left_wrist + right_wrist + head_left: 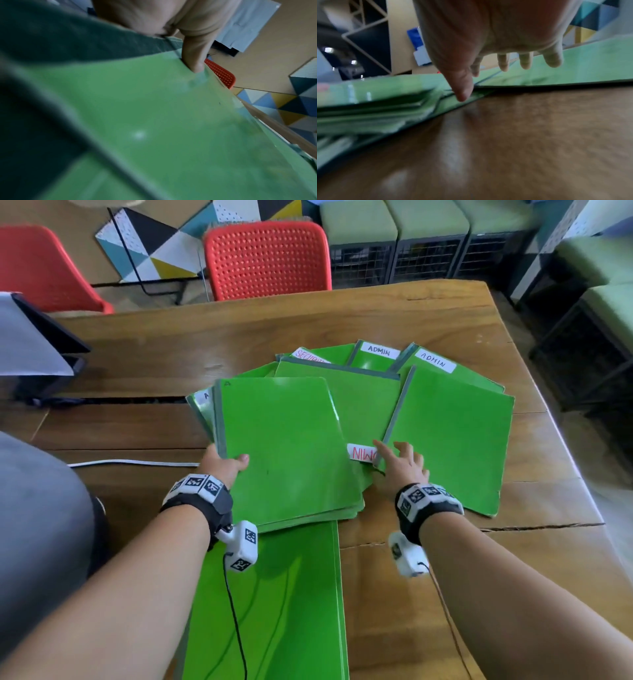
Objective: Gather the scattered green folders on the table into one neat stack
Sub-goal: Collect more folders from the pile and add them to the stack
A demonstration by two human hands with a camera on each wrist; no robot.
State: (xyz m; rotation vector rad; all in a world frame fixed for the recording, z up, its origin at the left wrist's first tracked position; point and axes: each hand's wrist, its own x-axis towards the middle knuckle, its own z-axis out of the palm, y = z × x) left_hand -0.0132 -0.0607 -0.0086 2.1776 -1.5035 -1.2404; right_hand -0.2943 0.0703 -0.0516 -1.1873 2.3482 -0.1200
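Observation:
Several green folders lie fanned across the wooden table point(137, 350). My left hand point(222, 465) grips the near left edge of a small stack of folders point(287, 446), thumb on top; the left wrist view shows that thumb point(195, 59) pressing on the green cover point(154, 121). My right hand point(400, 463) hovers with fingers spread over the near corner of the right folder point(452, 446), beside a white label with red letters point(363, 453). Its thumb tip point(462, 96) touches a folder edge. Another folder point(274, 604) lies near me. Folders labelled ADMIN point(378, 350) sit further back.
A red chair point(267, 258) stands at the table's far side, another point(37, 268) at the far left. A dark device with a grey sheet point(30, 344) sits on the left. A white cable point(137, 463) runs across the table. Bare wood point(522, 148) lies under my right wrist.

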